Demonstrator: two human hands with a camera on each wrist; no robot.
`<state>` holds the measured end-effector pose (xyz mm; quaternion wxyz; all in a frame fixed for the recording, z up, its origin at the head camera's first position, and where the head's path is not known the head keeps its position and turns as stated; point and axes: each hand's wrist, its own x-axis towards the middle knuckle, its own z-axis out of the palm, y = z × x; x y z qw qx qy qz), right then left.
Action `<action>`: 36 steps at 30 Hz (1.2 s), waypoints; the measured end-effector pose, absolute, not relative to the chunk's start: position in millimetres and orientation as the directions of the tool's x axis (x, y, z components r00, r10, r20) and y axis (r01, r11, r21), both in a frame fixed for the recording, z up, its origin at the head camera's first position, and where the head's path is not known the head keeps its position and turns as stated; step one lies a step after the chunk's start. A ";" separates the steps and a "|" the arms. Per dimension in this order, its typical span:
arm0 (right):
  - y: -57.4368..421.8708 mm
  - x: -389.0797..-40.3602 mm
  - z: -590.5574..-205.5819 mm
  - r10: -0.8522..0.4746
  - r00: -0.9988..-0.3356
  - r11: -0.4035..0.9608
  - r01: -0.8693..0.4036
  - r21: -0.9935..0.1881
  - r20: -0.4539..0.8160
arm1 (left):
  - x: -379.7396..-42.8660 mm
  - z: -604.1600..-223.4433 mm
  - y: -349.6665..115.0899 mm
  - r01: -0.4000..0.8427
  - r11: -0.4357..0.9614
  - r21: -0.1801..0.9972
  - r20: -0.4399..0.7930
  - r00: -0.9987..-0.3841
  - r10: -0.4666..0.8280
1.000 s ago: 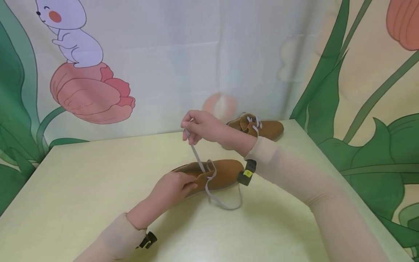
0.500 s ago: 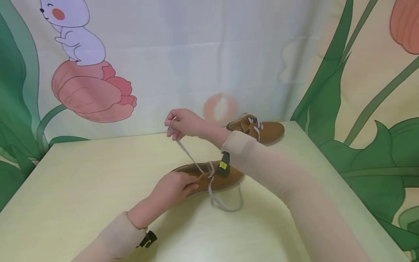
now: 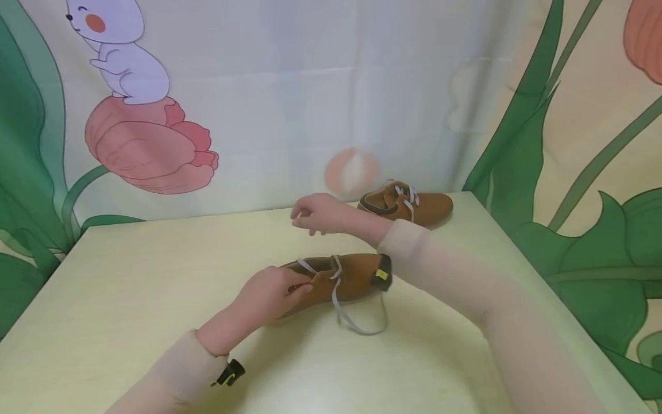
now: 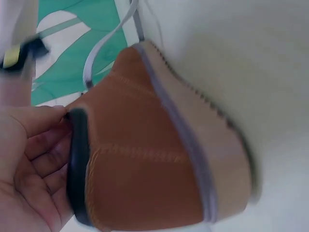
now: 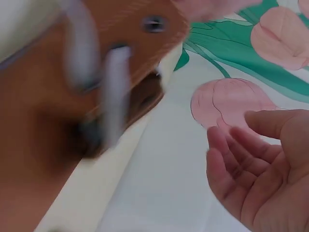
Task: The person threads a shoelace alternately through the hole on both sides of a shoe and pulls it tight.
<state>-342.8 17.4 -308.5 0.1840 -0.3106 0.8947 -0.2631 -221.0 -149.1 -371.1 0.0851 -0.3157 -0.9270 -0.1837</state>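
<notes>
A brown leather shoe [image 3: 354, 276] lies on the table, toe to the right. Its collar edge by the lacing is pinched by my left hand [image 3: 266, 293]; in the left wrist view the thumb of that hand [image 4: 31, 164] is at the dark-lined rim. Above and behind the shoe hovers my right hand [image 3: 326, 214], holding nothing, its fingers loosely bent in the right wrist view. One end of the grey shoelace [image 3: 307, 265] drops into the shoe opening. The other part loops down onto the table in front. An eyelet [image 5: 154, 24] shows in the right wrist view.
A matching brown shoe [image 3: 434, 210] with laces threaded stands at the table's back right corner, partly behind the right forearm. A printed fabric backdrop [image 3: 274, 115] rises behind the pale table [image 3: 129, 276]. Dark wrist cameras sit on both sleeves.
The right hand pulled the shoelace up and left, then let it go and came back right and slightly down. The freed lace end fell onto the shoe. The left hand barely moved.
</notes>
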 end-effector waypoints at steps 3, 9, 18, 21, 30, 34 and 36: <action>59.7 -323.2 -310.7 -0.652 -0.746 0.708 -0.536 -0.460 -0.133 | -227.6 -362.1 -156.2 0.573 0.757 0.314 0.239 -0.820 0.521; 117.4 -289.4 -347.3 -0.529 -0.817 0.834 -0.452 -0.316 -0.229 | -247.1 -344.9 -165.8 0.544 0.783 0.303 0.226 -0.839 0.495; 130.3 -279.6 -402.7 -0.330 -0.929 0.942 -0.312 -0.128 -0.165 | -279.7 -335.9 -157.1 0.509 0.795 0.331 0.080 -0.854 0.513; 135.2 -282.0 -408.4 -0.321 -0.932 0.945 -0.301 -0.130 -0.169 | -287.9 -336.0 -152.0 0.499 0.795 0.345 0.028 -0.852 0.523; 154.4 -288.7 -405.2 -0.290 -0.927 0.930 -0.215 -0.297 -0.236 | -300.4 -339.1 -143.7 0.505 0.773 0.384 -0.050 -0.824 0.564; 167.7 -297.0 -399.4 -0.279 -0.930 0.892 -0.159 -0.424 -0.238 | -301.2 -340.8 -141.1 0.503 0.770 0.392 -0.088 -0.813 0.576; 174.3 -303.3 -393.5 -0.273 -0.931 0.837 -0.107 -0.536 -0.240 | -301.3 -341.5 -141.0 0.518 0.771 0.369 -0.084 -0.808 0.583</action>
